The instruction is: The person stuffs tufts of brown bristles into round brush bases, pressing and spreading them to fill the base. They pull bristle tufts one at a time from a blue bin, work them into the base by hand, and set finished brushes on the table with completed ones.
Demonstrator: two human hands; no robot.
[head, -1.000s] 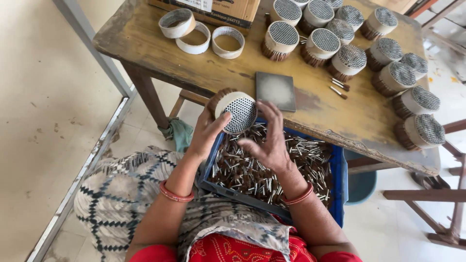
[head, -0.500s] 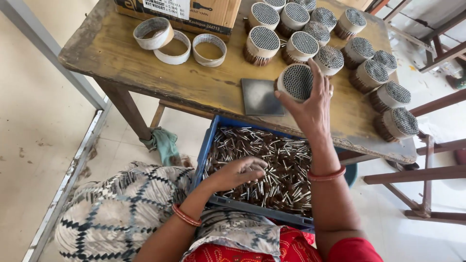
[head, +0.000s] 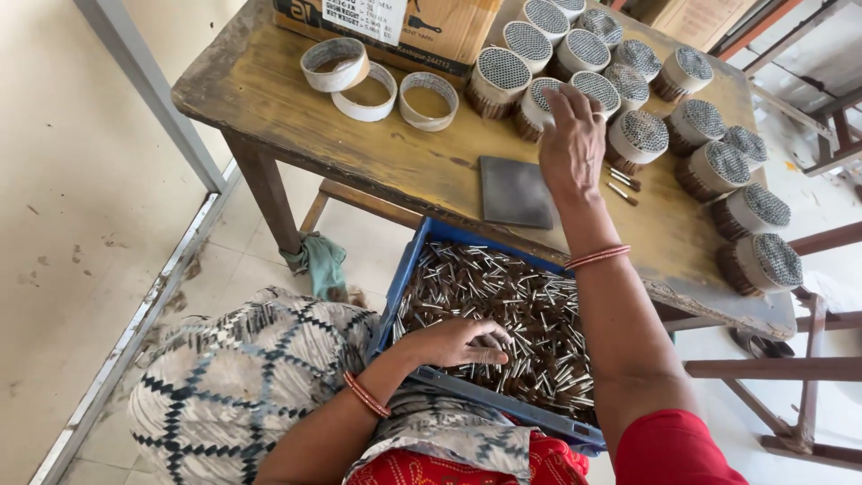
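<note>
The right hand is stretched forward over the worn wooden table, palm down, and its spread fingers rest on top of a round bundle of thin sticks wrapped in a pale band. The fingers lie on the bundle and are not closed around it. This bundle stands upright near the middle of the table, touching other bundles of the same kind that stand in a curved row toward the far right edge. Just beside the right wrist lies a flat dark grey square plate, and a few loose sticks lie on the table on the other side of the hand.

The left hand is lower, inside a blue plastic crate on the person's lap. Its fingers are bent together over the heap of small metal-tipped sticks that fills the crate; I cannot tell if it holds any of them.

At the far left of the table stand three empty cardboard rings, and behind them a brown cardboard box.
</note>
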